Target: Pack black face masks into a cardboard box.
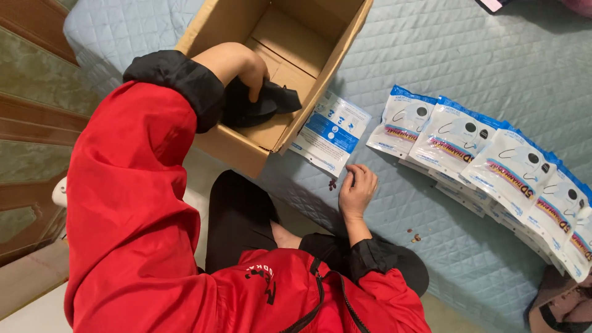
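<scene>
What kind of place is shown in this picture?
Probably a room in a home, used for packing by hand: a quilted mat covers the floor, with a cardboard box and a row of white-and-blue pouches lying on it.

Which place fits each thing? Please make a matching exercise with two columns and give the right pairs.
Things:
1. black cloth
2. single blue and white packet
3. row of overlapped packets
4. right hand

Places:
a. flat on the quilted mat, fingers by small dark bits
b. inside the cardboard box, under the left hand
c. along the mat's right part
d. beside the box

Pairs: 1-b, 2-d, 3-c, 4-a
</scene>
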